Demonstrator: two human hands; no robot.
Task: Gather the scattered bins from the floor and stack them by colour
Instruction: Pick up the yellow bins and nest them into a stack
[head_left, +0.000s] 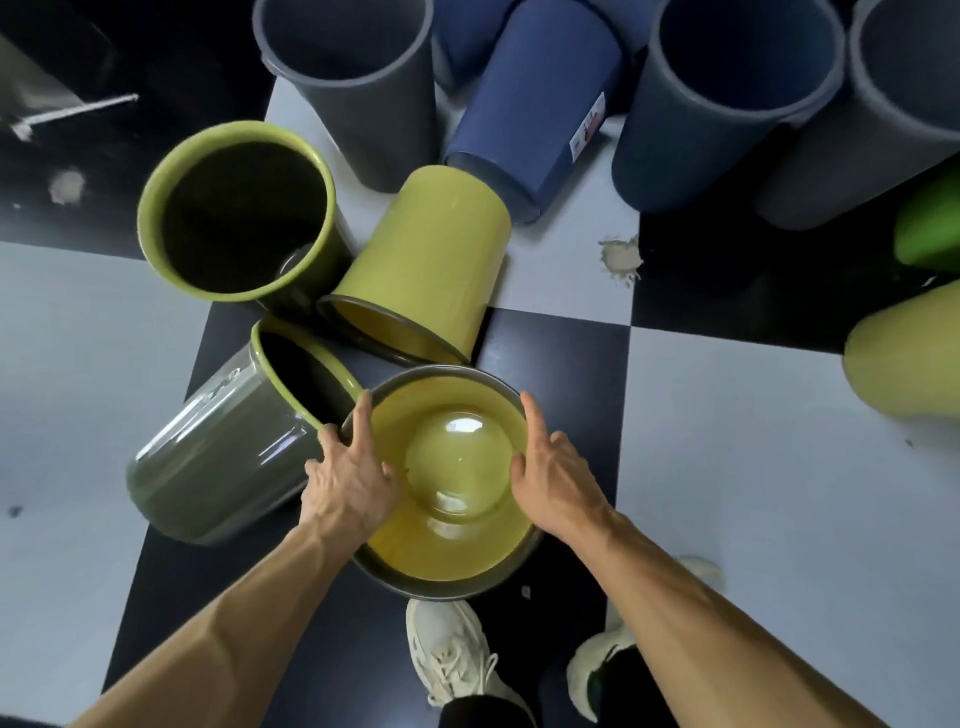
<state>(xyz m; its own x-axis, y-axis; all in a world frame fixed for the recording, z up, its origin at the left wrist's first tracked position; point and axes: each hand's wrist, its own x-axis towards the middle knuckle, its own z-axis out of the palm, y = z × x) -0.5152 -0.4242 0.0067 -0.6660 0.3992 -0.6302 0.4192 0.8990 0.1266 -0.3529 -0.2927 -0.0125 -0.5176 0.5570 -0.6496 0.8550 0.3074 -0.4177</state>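
I hold an upright yellow bin (447, 551) with a dark rim by both sides of its rim. My left hand (350, 475) grips the left edge, my right hand (553, 478) the right edge. Another yellow bin (431, 254) lies on its side just beyond it, mouth toward me. An olive-grey bin with a green rim (218, 457) lies tipped over at my left, touching the held bin. A second green-rimmed bin (234, 213) stands upright behind it.
Grey bins (358, 93) (893, 119) and blue bins (540, 109) (722, 104) crowd the far side of the checkered floor. A bright green bin (930, 228) and a yellow one (906, 353) lie at the right edge. My shoes (452, 654) stand below the held bin.
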